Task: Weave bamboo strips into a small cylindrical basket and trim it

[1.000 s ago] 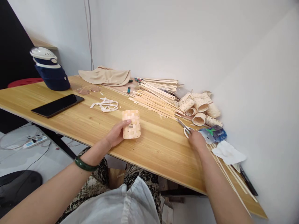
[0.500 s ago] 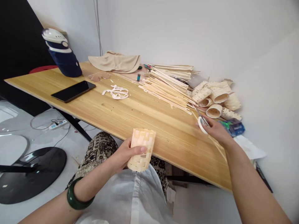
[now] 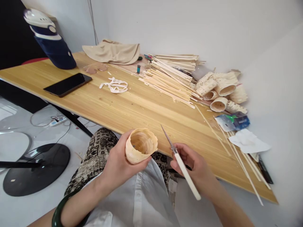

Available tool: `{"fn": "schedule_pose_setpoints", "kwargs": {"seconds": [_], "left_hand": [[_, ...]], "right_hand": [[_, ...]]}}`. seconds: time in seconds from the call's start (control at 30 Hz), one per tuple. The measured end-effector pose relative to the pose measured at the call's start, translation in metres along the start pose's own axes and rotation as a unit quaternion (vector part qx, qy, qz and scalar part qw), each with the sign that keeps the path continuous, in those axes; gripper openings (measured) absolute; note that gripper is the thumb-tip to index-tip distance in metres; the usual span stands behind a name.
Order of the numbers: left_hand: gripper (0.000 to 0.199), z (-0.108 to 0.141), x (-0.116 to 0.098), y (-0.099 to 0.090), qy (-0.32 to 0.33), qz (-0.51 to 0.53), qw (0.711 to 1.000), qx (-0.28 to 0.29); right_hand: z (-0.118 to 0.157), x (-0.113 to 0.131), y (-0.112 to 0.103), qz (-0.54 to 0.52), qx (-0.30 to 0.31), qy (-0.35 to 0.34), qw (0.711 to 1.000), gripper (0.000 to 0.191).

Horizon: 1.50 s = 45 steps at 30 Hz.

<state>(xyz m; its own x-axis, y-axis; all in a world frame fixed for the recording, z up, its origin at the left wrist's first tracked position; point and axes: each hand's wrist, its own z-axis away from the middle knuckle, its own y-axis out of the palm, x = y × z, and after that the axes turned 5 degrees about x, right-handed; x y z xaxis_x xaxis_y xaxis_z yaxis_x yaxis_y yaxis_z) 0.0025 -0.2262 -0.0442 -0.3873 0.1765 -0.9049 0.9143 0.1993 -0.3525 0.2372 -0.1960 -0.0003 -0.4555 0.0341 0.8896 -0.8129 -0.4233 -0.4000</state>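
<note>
The left hand (image 3: 115, 167) grasps one woven bamboo cup (image 3: 141, 146), open end up, above the near edge of the wooden table (image 3: 113, 107). The right hand (image 3: 194, 167) clenches one white-handled knife (image 3: 190, 184).

Wooden table (image 3: 132, 116): bamboo strips (image 3: 170, 83), phone (image 3: 68, 84), woven tubes (image 3: 219, 104).

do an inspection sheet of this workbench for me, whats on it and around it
surface: wooden table, a few loose wood slivers on top
job's things: woven wood-strip cup, white-handled knife
clutter: pile of wood strips, woven cylinders, black phone, beige cloth, white tissue
hands: left hand cradles the cup, right hand grips the knife
cables: white power strip on the floor, thin black cable
surroundings: white walls, round black base on the floor
</note>
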Motion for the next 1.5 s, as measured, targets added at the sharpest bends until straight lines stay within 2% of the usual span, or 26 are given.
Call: {"fn": "schedule_pose_setpoints", "kwargs": {"seconds": [0.13, 0.27, 0.37, 0.53, 0.8, 1.03, 1.2, 1.37, 1.43, 1.5], "left_hand": [[0.069, 0.004, 0.006, -0.001, 0.084, -0.086, 0.993, -0.006], [0.074, 0.006, 0.009, -0.001, 0.131, -0.116, 0.984, -0.015], [0.075, 0.008, 0.010, -0.002, 0.135, -0.107, 0.985, -0.023], [0.076, 0.010, 0.010, -0.002, 0.138, -0.125, 0.982, -0.032], [0.084, 0.015, 0.014, 0.002, 0.154, -0.115, 0.981, -0.027], [0.082, 0.016, 0.015, 0.003, 0.144, -0.110, 0.983, -0.020], [0.078, 0.016, 0.015, 0.004, 0.120, -0.093, 0.988, -0.007], [0.067, 0.013, 0.002, 0.004, 0.048, -0.062, 0.997, 0.000], [0.061, 0.013, -0.004, 0.004, 0.019, -0.045, 0.999, 0.011], [0.060, 0.013, -0.007, 0.005, 0.021, -0.044, 0.999, 0.019]], "right_hand": [[0.007, -0.001, 0.016, 0.016, -0.012, -0.008, 1.000, 0.038], [0.011, -0.003, 0.027, -0.016, -0.017, -0.021, 1.000, 0.038], [0.012, -0.007, 0.032, -0.008, -0.036, -0.038, 0.999, 0.036], [0.015, -0.009, 0.034, 0.045, -0.063, -0.106, 0.991, 0.032], [0.017, -0.007, 0.028, 0.100, -0.052, -0.161, 0.980, 0.032], [0.017, -0.011, 0.027, 0.159, -0.075, -0.216, 0.960, 0.032], [0.018, -0.016, 0.024, 0.178, -0.069, -0.197, 0.962, 0.031], [0.022, -0.003, 0.012, 0.244, -0.031, -0.070, 0.967, 0.039], [0.023, 0.003, 0.007, 0.237, -0.026, -0.035, 0.970, 0.041], [0.024, 0.009, 0.004, 0.213, -0.019, -0.012, 0.977, 0.040]]}}
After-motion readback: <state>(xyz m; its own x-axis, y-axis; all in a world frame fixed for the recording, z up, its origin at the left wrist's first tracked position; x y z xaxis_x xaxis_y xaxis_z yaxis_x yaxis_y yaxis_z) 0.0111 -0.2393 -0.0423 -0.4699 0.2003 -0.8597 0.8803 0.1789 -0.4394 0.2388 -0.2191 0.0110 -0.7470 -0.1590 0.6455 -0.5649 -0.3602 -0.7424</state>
